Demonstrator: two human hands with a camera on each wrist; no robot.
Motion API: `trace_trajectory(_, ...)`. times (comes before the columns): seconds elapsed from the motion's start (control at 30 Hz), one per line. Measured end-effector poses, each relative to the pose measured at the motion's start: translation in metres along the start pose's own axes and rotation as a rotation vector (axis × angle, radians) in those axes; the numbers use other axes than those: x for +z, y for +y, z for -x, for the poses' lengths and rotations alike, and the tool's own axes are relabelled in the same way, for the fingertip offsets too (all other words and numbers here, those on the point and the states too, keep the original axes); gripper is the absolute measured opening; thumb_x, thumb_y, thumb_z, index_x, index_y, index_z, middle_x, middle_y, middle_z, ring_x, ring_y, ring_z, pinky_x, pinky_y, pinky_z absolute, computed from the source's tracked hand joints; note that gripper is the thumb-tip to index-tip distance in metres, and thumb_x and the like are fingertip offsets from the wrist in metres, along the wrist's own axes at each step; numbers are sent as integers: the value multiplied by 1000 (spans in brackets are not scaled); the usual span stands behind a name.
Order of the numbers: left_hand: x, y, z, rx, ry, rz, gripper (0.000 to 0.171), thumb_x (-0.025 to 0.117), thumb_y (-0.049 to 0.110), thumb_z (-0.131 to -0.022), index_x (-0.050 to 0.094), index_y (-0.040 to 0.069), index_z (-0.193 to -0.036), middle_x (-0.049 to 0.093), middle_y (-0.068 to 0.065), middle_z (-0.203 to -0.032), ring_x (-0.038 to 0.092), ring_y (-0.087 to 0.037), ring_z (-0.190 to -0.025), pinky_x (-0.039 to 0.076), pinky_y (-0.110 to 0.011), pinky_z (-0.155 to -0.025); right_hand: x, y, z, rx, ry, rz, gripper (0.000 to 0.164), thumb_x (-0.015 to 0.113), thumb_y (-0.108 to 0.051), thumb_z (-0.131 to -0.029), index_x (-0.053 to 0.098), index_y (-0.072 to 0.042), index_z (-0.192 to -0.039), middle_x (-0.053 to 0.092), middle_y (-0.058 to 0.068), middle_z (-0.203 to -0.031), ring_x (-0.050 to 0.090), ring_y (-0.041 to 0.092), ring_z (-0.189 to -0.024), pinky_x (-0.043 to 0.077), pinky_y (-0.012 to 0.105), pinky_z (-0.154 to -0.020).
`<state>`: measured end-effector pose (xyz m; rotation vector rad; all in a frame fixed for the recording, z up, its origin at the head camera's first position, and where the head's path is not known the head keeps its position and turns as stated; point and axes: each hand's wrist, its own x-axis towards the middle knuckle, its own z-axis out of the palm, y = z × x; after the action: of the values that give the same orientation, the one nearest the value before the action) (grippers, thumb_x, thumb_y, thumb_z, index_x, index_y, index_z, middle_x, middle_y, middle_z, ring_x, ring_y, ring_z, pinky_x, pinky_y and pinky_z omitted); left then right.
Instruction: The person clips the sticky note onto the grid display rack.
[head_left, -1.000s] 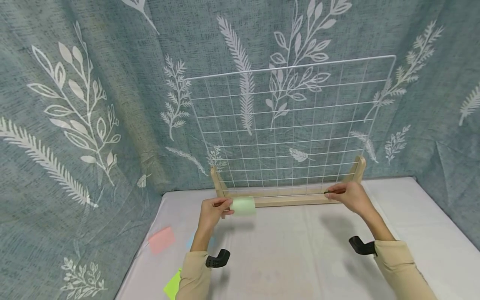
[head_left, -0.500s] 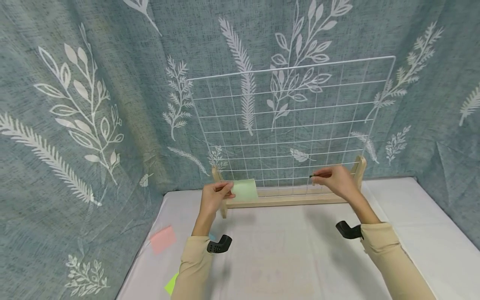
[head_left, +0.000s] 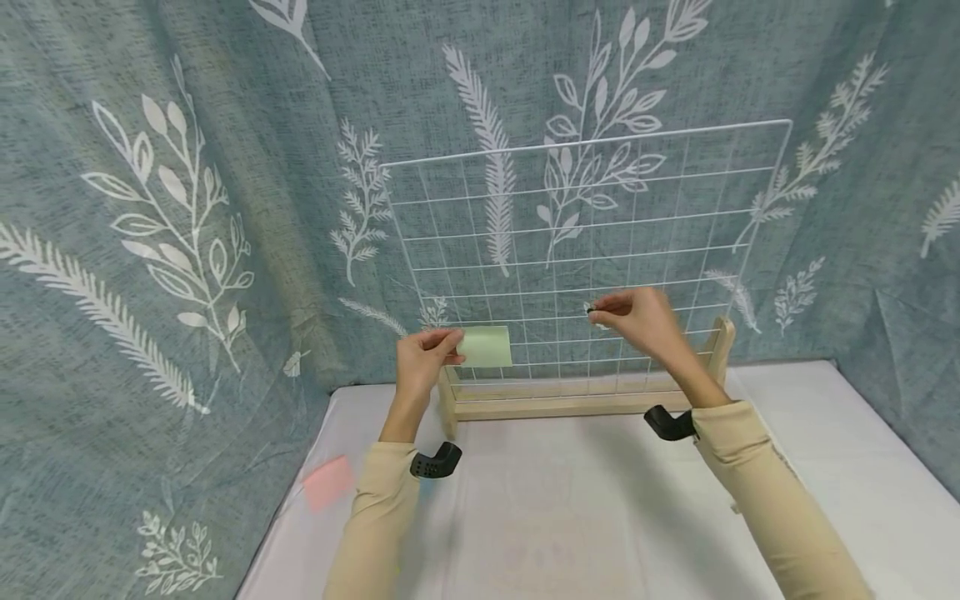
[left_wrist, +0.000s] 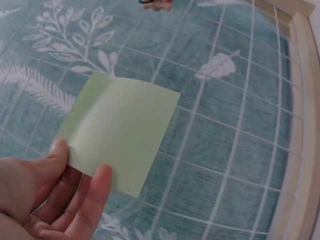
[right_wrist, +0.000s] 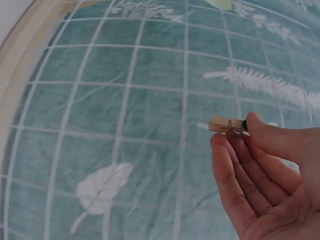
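My left hand (head_left: 425,358) pinches a pale green sticky note (head_left: 486,346) by its left edge, in front of the lower left of a white wire grid (head_left: 557,317). In the left wrist view the note (left_wrist: 120,132) bends slightly, with thumb and fingers at its lower corner. My right hand (head_left: 641,321) is raised before the grid's lower middle. Between its thumb and fingertips it pinches a small wooden clothespin (right_wrist: 227,125) with a metal spring and a dark green end, seen best in the right wrist view.
The grid stands in a wooden base (head_left: 555,406) at the back of a white-covered table (head_left: 547,500). A pink note (head_left: 327,483) lies at the table's left side; a blue one is mostly hidden by the left arm. A patterned teal curtain (head_left: 285,208) hangs behind.
Both hands have risen in front of the grid. The left has lifted the green note; the right has moved left and up with the clothespin.
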<state>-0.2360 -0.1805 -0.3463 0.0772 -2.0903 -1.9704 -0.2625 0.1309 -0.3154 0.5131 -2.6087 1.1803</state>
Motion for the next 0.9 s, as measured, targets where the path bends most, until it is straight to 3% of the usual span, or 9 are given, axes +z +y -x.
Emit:
trace_trajectory(0.17,1,14,-6,25,-2,24,25,73,10,-89,71,-10,-104,67,-5,-79,67,-11,-60,63,-27,-65,1,-20,-14,-27,14,-21,26,70,-21,-93,74,0,-109,73,17,-102,69,31,-91,59,46,-78)
trace_trajectory(0.5,3,46,-20,131,2,52,23,70,6,-91,70,-13,-105,66,-2,-76,65,-11,-62,63,-26,-64,-3,-65,-43,-168,93,-42,21,73,-14,-90,75,1,-104,73,17,-99,71,29,-86,60,43,-79)
trace_trajectory(0.67,-1,64,-27,176,34,43,25,71,9,-90,71,-11,-105,66,0,-74,61,-12,-59,61,-24,-60,-7,-85,-54,-199,97,-37,21,73,-14,-90,75,0,-105,74,16,-100,71,29,-87,60,42,-80)
trace_trajectory(0.9,-4,80,-36,200,29,41,27,71,11,-90,70,-11,-106,66,0,-76,60,-11,-59,61,-24,-60,-12,-105,-65,-190,90,-44,22,74,-15,-90,75,-1,-106,74,15,-100,71,29,-89,59,42,-81)
